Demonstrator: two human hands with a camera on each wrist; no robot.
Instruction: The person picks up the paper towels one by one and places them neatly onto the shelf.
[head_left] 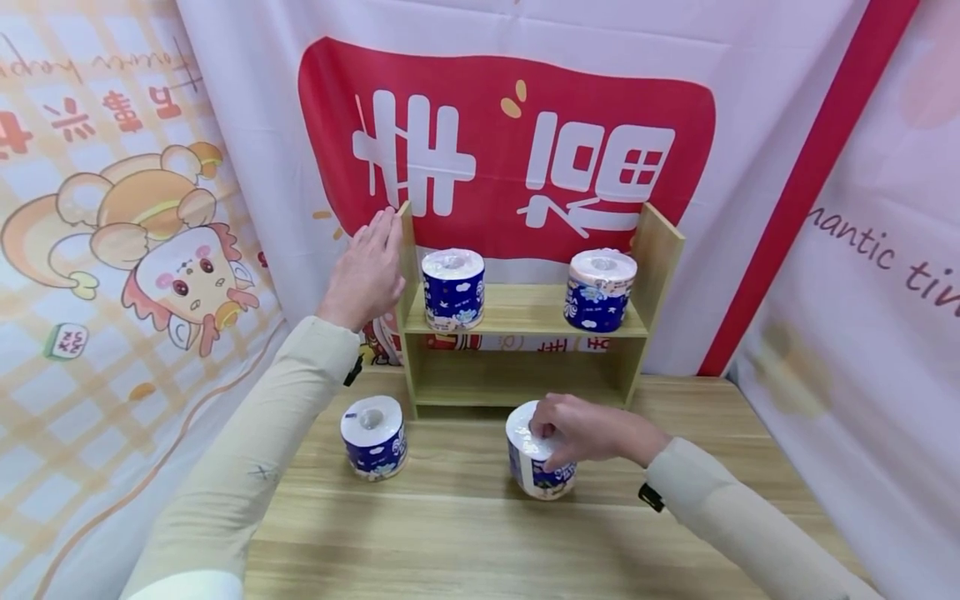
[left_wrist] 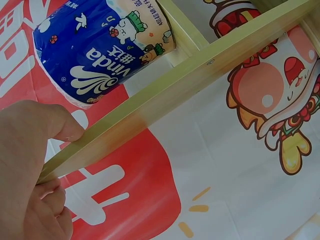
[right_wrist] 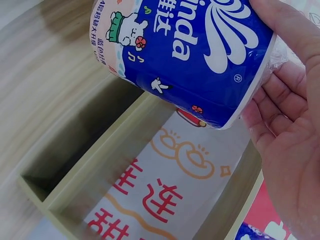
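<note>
My left hand [head_left: 367, 271] grips the upright left side panel [left_wrist: 125, 107] of a small wooden shelf [head_left: 525, 392], thumb on its inner face and fingers on the outer. In front of the shelf, my right hand [head_left: 592, 429] holds a wrapped toilet paper roll [head_left: 543, 479] by its upper end. The right wrist view shows the thumb along the blue Vinda wrapper [right_wrist: 195, 55] and the fingers at the roll's white end. Another toilet paper roll [head_left: 373, 437] stands on the table to the left, below my left forearm.
On the shelf's upper board stand two more toilet paper rolls, one at the left [head_left: 453, 292] and one at the right [head_left: 600, 296]. Behind the shelf hangs a printed cloth [head_left: 510, 150], and cloth walls flank the wooden table [head_left: 420, 542].
</note>
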